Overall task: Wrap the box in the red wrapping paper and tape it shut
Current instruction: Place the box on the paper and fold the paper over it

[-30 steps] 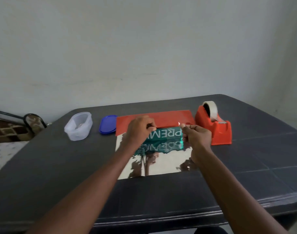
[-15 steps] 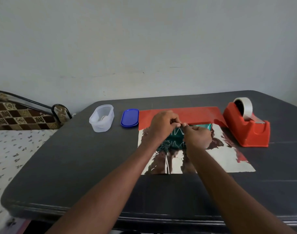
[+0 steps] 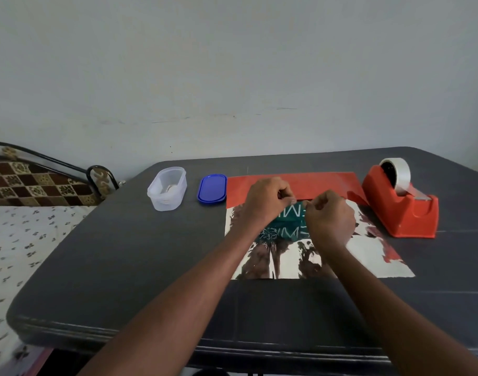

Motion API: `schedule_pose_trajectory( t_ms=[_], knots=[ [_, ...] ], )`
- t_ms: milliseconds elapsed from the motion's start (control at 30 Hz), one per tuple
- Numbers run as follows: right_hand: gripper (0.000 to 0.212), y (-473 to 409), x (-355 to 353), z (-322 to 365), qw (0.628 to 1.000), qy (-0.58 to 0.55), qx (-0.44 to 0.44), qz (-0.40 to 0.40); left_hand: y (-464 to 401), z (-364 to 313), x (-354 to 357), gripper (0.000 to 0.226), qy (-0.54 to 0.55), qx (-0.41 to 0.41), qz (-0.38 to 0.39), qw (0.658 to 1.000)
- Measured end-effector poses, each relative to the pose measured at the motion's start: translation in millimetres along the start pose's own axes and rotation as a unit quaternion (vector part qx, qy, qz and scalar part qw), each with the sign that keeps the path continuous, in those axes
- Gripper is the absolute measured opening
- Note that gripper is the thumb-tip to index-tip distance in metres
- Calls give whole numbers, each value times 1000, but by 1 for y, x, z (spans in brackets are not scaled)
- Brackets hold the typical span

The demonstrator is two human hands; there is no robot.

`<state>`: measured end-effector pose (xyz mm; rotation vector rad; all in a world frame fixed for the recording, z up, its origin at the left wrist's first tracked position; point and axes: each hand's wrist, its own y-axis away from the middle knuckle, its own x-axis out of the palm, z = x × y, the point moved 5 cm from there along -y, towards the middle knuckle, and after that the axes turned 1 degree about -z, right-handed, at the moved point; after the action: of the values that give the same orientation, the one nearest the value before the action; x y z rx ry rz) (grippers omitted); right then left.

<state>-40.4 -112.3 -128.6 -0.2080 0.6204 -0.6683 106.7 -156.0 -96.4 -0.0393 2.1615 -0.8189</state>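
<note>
The wrapping paper (image 3: 368, 256) lies flat on the dark table (image 3: 124, 253), shiny silver side up, with its far edge folded over to show the red side (image 3: 314, 183). A green box (image 3: 284, 229) with white letters rests on the paper, mostly covered by my hands. My left hand (image 3: 265, 202) and my right hand (image 3: 330, 218) meet over the box's far edge. Their fingertips pinch a small clear strip of tape that is barely visible.
An orange tape dispenser (image 3: 403, 210) with a clear roll (image 3: 398, 172) stands right of the paper. A clear plastic container (image 3: 167, 188) and its blue lid (image 3: 212, 188) sit to the left. A bed (image 3: 20, 240) lies beyond the table's left edge.
My hands, held apart a second ago, have come together over the box's far edge. The view has shifted left, so everything on the table appears further right.
</note>
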Motion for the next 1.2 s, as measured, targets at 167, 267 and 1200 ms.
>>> schedule_pose_trajectory(
  t_ms=[167, 267, 1200],
  knots=[
    [16, -10, -3, 16, 985, 27, -170, 14, 2, -1, -1, 9, 2, -2, -5, 1000],
    [15, -17, 2, 12, 982, 32, -181, 43, 4, -2, -1, 9, 2, 1, -11, 1000],
    [20, -38, -33, -16, 989, 18, -134, 57, 11, -24, 2, 15, -159, 83, 2, 984]
  ],
)
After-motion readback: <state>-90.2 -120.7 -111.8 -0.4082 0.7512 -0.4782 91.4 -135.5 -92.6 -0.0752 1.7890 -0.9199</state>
